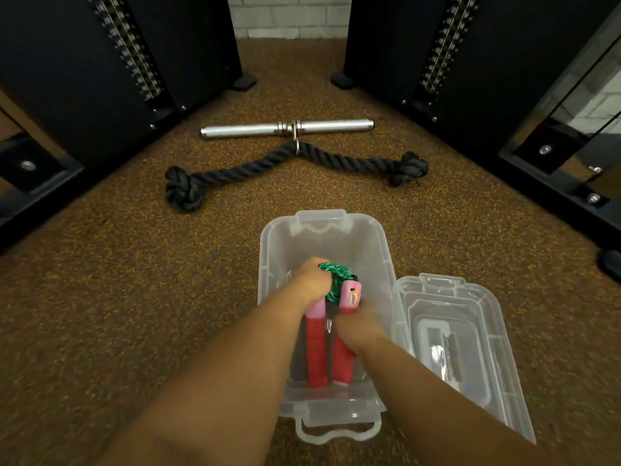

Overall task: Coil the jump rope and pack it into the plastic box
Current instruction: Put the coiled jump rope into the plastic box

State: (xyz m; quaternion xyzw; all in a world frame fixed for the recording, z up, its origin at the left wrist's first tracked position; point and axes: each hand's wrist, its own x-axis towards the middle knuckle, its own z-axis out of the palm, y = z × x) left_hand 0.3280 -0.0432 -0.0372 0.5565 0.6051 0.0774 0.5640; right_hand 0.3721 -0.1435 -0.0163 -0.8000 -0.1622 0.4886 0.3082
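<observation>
Two tall black machine frames (pixel 100 62) stand at the left and the right, and between them lies a brown speckled floor (pixel 117 280). On this floor, far from the person, a thick black rope attachment (pixel 292 166) with knotted ends lies across, and just behind it is a short metal bar (pixel 285 127); a ring joins the bar to the middle of the rope.

Nearer to the person stands the clear plastic box (pixel 322 237), open on the floor. Its clear lid (pixel 470 348) lies flat on the floor, touching the right side of the box.

Both forearms reach down into the box. The jump rope (pixel 336 280) is inside it: the two red and pink handles (pixel 316 348) lie side by side, pointing toward the person, and the green cord is gathered in a bundle at their far end. The left hand (pixel 311 280) is curled around the cord bundle and the top of the left handle. The right hand (pixel 359 326) is curled around the right handle near its middle.
</observation>
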